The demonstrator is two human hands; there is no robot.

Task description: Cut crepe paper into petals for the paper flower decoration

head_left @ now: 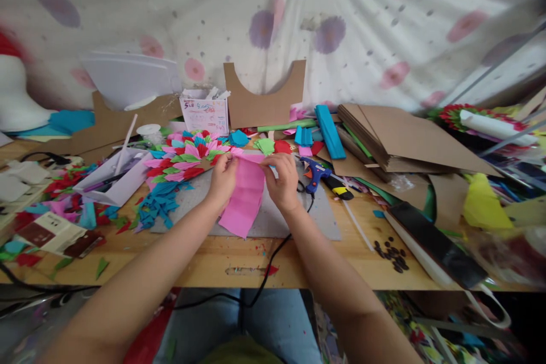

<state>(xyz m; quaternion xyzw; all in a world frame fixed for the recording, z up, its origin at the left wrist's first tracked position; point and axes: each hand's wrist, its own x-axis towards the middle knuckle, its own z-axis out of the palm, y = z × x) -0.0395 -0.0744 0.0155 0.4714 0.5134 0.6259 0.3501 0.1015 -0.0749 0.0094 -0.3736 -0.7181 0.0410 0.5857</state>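
Observation:
A strip of pink crepe paper [244, 196] hangs between my hands over a grey board [315, 219]. My left hand [224, 179] pinches its upper left corner. With thumb and fingers together, my right hand [281, 179] grips the upper right corner. The top edge of the paper looks folded over, and its lower end slants down toward me. Just beyond my left hand lies a cluster of pink, red, green and blue paper petals [194, 153]. A blue glue gun [314, 175] rests to the right of my right hand.
Blue paper scraps [160, 203] and a white box with pens [113, 176] lie at left. A yellow-black cutter [339, 187], dark round pieces [391, 254] and a cardboard stack [409, 136] are at right. A black cord [273, 261] crosses the table's front edge.

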